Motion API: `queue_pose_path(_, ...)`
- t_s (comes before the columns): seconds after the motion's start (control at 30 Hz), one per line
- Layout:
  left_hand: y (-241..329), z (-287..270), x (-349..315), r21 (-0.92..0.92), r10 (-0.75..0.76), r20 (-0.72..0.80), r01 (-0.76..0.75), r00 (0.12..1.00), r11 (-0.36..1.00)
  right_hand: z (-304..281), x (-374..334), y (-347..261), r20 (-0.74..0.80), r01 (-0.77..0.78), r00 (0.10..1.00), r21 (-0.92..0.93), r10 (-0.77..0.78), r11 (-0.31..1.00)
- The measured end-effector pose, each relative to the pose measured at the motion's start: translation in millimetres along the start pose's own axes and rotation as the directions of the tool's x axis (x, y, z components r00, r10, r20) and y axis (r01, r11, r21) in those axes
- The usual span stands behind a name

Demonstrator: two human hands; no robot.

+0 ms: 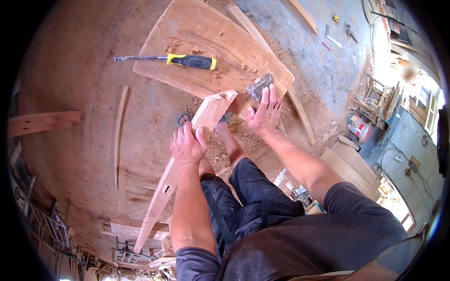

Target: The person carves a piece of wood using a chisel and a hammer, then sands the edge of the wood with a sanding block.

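Observation:
My left hand [188,145] is closed around a long pale wooden piece [206,115]. That piece slants from the lower left up to the bench board, with a slot cut in its side and a notch at its upper end. At the board's near right corner, my right hand [266,111] has its fingers on a dark grey angular block [258,87]; whether it is stone or metal is unclear. A chisel [192,61] with a black and yellow handle lies on the wooden board [229,37], its blade pointing left, beyond my left hand.
Wood chips [196,49] are scattered over the board. Long strips [121,140] lie on the dusty floor, and a curved slotted piece [44,122] is at far left. A hammer [351,33] and a square [333,37] lie upper right. A bucket [361,130] stands at right.

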State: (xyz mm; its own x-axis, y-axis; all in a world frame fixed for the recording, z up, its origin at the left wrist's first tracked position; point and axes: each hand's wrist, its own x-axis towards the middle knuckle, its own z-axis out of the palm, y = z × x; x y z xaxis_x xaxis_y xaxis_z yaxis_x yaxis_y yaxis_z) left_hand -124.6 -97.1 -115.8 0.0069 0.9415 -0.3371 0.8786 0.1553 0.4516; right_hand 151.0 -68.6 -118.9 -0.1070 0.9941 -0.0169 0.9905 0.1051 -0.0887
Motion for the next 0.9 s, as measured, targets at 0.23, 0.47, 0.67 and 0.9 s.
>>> queue_pose_path(0.23, -1.5, 3.6, -1.0, 0.007, 0.026, -0.043, -0.026, 0.999, 1.0, -0.3, -1.0, 0.0, 0.022, -0.005, 1.0, -0.002, 0.005, 1.0)
queue_pose_path(0.47, -1.2, 3.8, -1.4, 0.002, 0.024, -0.054, -0.024, 0.998, 1.0, 1.9, -1.8, 1.4, 0.019, 0.002, 1.0, -0.009, -0.002, 1.0)
queue_pose_path(0.67, -0.2, 2.8, -1.4, -0.001, 0.014, -0.052, -0.014, 0.999, 1.0, 1.5, -1.8, 0.0, 0.016, -0.001, 1.0, -0.007, 0.001, 1.0)
queue_pose_path(0.9, -0.3, 4.3, -1.1, -0.002, 0.012, -0.076, -0.012, 0.997, 1.0, -0.8, -0.2, -2.4, 0.011, 0.001, 1.0, -0.023, -0.001, 1.0)
